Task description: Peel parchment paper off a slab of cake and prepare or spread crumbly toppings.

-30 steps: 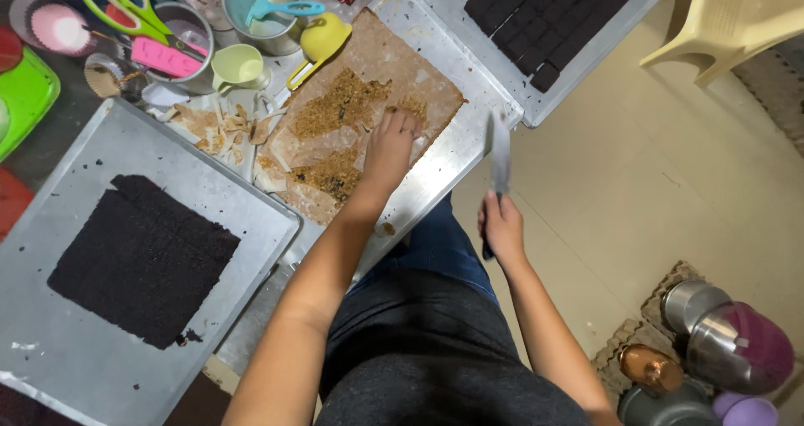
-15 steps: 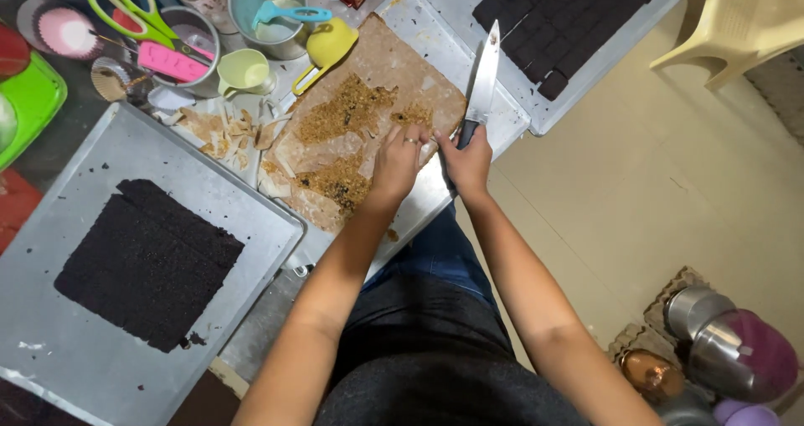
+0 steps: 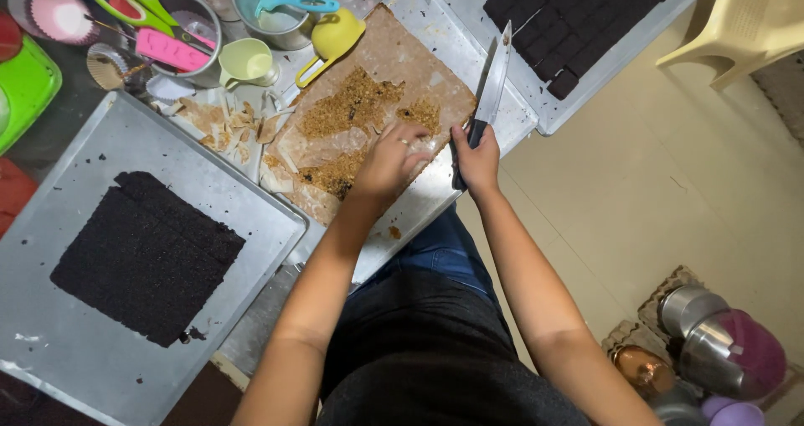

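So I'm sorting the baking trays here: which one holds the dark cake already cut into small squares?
The tray at the top right, beyond the knife. Its cake is cut into squares; the near-left tray holds one dark slab.

Long steel knife (image 3: 490, 87), dark handle, flat beside crumb-strewn brown paper (image 3: 377, 74)

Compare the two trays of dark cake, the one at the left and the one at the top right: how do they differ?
The left tray holds one dark slab, mostly whole, with much bare metal around it. The top-right tray holds dark cake cut into many small rectangular pieces that fill most of what shows; part of that tray runs out of view. Both are grey metal trays, and neither hand touches them.
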